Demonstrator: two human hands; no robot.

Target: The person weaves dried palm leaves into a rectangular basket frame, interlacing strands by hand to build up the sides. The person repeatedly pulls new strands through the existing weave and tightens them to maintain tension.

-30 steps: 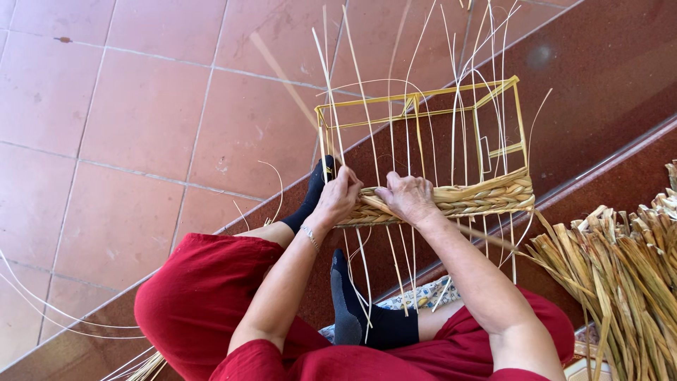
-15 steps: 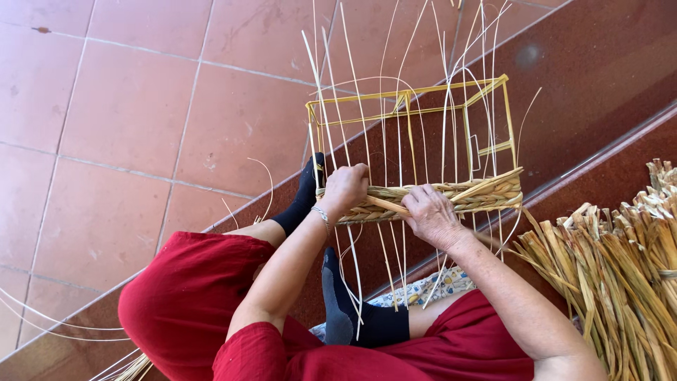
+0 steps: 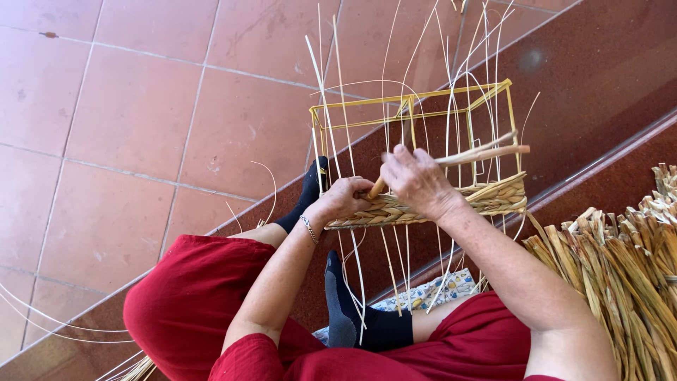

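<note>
Basket [image 3: 423, 204], half woven on a yellow wire frame [image 3: 412, 106], standing on the dark red step between black-socked feet, thin pale stakes [image 3: 331, 141] rising past the rim. Left hand [image 3: 342, 200] clamped over the woven near edge, right hand [image 3: 417, 180] pinching a thick rush strand [image 3: 486, 152] running out to the right. Best kept taut, threaded behind the next stake, pressed down snug; spare rush bundle [image 3: 620, 268] near on the right.

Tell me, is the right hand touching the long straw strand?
Touching. The head view shows the right hand closed around the straw strand, which sticks out past its fingers above the woven basket.
</note>
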